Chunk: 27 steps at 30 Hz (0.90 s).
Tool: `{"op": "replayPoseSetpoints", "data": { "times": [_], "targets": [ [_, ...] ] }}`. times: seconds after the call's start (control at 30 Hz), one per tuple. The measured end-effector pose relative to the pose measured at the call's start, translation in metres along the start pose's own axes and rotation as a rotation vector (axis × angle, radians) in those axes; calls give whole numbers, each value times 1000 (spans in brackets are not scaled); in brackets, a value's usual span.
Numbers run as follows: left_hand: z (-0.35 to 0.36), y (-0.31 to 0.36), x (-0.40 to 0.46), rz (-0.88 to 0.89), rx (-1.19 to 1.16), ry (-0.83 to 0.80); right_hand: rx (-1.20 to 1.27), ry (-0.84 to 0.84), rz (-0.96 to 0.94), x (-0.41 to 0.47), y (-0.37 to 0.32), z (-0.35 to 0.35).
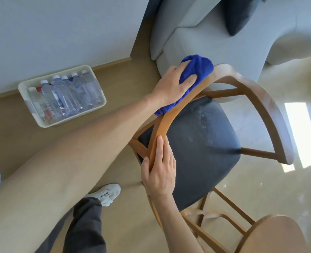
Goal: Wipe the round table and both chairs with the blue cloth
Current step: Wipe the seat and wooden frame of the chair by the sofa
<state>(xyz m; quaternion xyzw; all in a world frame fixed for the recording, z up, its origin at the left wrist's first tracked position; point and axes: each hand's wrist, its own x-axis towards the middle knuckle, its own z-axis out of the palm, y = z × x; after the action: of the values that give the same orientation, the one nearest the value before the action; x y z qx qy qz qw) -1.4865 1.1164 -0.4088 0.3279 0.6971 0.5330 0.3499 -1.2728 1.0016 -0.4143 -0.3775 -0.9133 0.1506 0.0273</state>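
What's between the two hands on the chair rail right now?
In the head view, only a bare stretch of the curved wooden rail runs from the left hand on the blue cloth to the right hand.

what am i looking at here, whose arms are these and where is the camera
There is no machine: the camera sits on a person's head and looks down, so the two bare arms are the wearer's own. The left hand presses a blue cloth onto the curved wooden rail of a chair with a dark seat. The right hand grips the same rail nearer the camera, probably to steady it. On the floor by the wall sits a white tray of plastic bottles. A grey sofa stands behind the chair, and a white shoe shows below.
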Motion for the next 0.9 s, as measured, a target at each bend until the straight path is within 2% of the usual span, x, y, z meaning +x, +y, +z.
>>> {"op": "replayPoseSetpoints", "data": {
  "times": [0.1,0.2,0.3,0.43,0.57,0.73,0.9],
  "targets": [
    [-2,-4,-24,-1,-108,64,5,-6,24,-1,-1,0],
    [2,-22,-72,-96,-217,132,26,-10,19,1,0,-1],
    [10,-39,-117,-224,-221,166,45,-12,16,2,2,-2],
    [11,-36,-101,-249,-179,180,51,-19,24,2,3,-2],
    [5,-16,-38,-170,-129,93,43,-24,37,3,4,0],
    [6,23,55,-91,-14,-128,67,-76,69,7,5,-2],
    [5,32,80,-102,-1,-250,77,-206,93,10,4,-10]
  ]
}}
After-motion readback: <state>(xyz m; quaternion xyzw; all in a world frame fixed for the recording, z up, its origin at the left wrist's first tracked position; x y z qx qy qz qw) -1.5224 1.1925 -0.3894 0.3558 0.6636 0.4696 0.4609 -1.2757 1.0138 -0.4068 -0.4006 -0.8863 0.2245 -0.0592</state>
